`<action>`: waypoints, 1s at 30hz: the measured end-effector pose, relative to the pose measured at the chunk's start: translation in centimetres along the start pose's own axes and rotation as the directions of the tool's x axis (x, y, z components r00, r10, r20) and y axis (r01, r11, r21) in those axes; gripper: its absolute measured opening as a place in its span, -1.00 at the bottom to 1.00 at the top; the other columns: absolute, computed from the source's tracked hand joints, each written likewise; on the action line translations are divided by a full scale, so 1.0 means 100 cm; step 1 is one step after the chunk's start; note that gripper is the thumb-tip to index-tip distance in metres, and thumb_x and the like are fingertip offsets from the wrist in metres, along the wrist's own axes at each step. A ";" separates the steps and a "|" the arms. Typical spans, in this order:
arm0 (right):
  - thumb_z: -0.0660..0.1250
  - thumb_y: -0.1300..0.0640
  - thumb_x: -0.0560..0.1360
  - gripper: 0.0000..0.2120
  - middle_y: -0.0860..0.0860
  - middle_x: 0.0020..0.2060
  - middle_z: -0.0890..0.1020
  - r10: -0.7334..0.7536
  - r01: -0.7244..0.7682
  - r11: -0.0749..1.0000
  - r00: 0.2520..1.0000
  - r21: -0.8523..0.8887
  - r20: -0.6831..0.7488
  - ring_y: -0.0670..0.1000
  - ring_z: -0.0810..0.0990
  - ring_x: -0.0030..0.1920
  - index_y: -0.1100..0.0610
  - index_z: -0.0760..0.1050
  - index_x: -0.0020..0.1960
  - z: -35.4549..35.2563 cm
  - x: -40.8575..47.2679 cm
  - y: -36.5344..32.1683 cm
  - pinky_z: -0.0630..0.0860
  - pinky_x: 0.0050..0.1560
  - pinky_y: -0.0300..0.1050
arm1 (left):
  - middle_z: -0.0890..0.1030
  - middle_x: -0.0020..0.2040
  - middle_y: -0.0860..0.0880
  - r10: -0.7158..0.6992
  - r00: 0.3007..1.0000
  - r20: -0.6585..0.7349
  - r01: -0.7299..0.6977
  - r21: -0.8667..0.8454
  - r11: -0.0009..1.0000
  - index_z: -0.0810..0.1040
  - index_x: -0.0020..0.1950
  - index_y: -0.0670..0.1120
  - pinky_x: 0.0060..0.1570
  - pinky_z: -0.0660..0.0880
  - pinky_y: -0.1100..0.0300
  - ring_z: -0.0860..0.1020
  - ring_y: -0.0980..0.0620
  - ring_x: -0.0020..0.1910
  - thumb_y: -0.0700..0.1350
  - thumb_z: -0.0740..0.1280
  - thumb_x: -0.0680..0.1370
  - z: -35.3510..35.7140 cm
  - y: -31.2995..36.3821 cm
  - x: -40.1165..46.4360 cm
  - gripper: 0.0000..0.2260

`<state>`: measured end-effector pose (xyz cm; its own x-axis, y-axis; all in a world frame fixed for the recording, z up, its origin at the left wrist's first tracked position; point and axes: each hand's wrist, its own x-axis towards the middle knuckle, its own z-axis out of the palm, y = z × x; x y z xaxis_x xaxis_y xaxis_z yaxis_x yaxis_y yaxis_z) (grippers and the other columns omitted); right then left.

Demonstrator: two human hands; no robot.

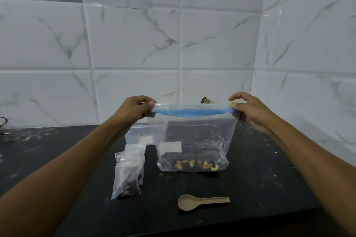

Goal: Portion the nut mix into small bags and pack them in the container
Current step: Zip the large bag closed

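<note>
A large clear zip bag (192,140) with a blue seal strip stands upright on the black counter, a little nut mix (196,165) at its bottom. My left hand (134,109) pinches the bag's top left corner. My right hand (248,109) pinches the top right corner, and the top is stretched between them. Small clear bags (128,177) lie in a pile to the left; the front ones hold nuts. A clear plastic container (137,136) sits behind them, partly hidden by my left arm and the big bag.
A beige spoon (200,201) lies on the black counter (260,188) in front of the big bag, bowl to the left. White marbled tile walls close the back and right side. Crumbs are scattered over the counter. A dark cable lies at the far left edge.
</note>
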<state>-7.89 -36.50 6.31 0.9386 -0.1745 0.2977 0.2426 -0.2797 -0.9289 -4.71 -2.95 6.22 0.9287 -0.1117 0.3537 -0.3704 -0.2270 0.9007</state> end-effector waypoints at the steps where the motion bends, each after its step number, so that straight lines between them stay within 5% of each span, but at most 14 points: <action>1: 0.25 0.26 0.59 -0.83 0.12 -0.12 0.58 0.011 -0.011 1.000 1.000 0.016 0.007 0.02 0.52 -0.20 0.07 0.56 -0.10 0.001 0.000 0.001 0.51 -0.17 -0.15 | 0.65 -0.19 -0.16 -0.026 1.000 -0.003 0.026 -0.035 0.999 0.55 -0.01 -0.11 -0.25 0.58 0.35 0.65 0.10 -0.37 -0.24 0.29 0.60 0.000 -0.001 0.000 -0.93; 4: 0.23 0.30 0.59 -0.83 0.10 -0.17 0.58 0.045 -0.050 0.995 0.997 0.086 0.058 0.00 0.49 -0.21 0.17 0.59 -0.07 0.002 -0.003 0.004 0.48 -0.22 -0.18 | 0.62 -0.18 -0.17 -0.073 0.997 0.007 0.073 -0.122 0.990 0.51 -0.06 -0.11 -0.29 0.59 0.35 0.63 0.08 -0.41 -0.26 0.27 0.61 0.002 -0.005 0.002 -0.91; 9: 0.35 0.37 0.47 -0.85 0.15 -0.09 0.63 0.063 -0.093 0.983 0.980 0.155 0.189 0.04 0.57 -0.07 0.26 0.59 0.02 -0.006 -0.005 0.003 0.59 0.02 -0.10 | 0.60 -0.13 -0.16 -0.128 0.989 0.069 0.141 -0.234 0.962 0.60 -0.05 -0.22 0.06 0.58 0.20 0.63 0.03 -0.25 -0.22 0.30 0.59 -0.002 -0.014 0.005 -0.89; 14: 0.40 0.39 0.44 -0.81 0.15 0.00 0.63 0.030 -0.024 0.999 0.988 -0.041 0.150 0.02 0.59 -0.04 0.22 0.61 0.02 -0.009 -0.006 0.004 0.58 -0.21 -0.31 | 0.61 -0.13 -0.11 -0.076 0.982 0.172 0.089 -0.070 0.994 0.62 0.09 -0.23 -0.09 0.54 0.34 0.61 0.07 -0.19 -0.30 0.40 0.50 -0.006 -0.015 0.003 -0.83; 20: 0.35 0.16 0.53 -0.89 0.07 -0.19 0.66 -0.055 0.083 0.943 0.994 -0.323 0.093 -0.02 0.54 -0.19 0.11 0.65 -0.11 -0.005 -0.007 0.012 0.48 -0.09 -0.17 | 0.59 -0.22 -0.09 -0.066 0.995 0.074 0.056 0.130 0.990 0.62 0.04 -0.24 -0.31 0.46 0.47 0.56 0.11 -0.27 -0.19 0.33 0.59 0.001 -0.016 0.000 -0.86; 30: 0.33 0.26 0.55 -0.91 0.10 -0.29 0.63 -0.004 0.002 0.998 1.000 -0.058 -0.031 -0.06 0.57 -0.27 0.19 0.61 -0.06 0.003 -0.003 0.018 0.46 -0.26 -0.31 | 0.62 -0.40 0.02 -0.096 0.995 0.026 0.097 -0.047 0.994 0.54 -0.19 -0.24 -0.16 0.48 0.27 0.57 0.17 -0.40 -0.22 0.27 0.62 0.011 -0.030 0.005 -0.80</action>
<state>-7.67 -36.64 4.45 0.9297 -0.2022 0.3077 0.2297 -0.3347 -0.9139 -3.17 -3.38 3.41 0.9591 -0.1147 0.2589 -0.2771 -0.1912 0.9416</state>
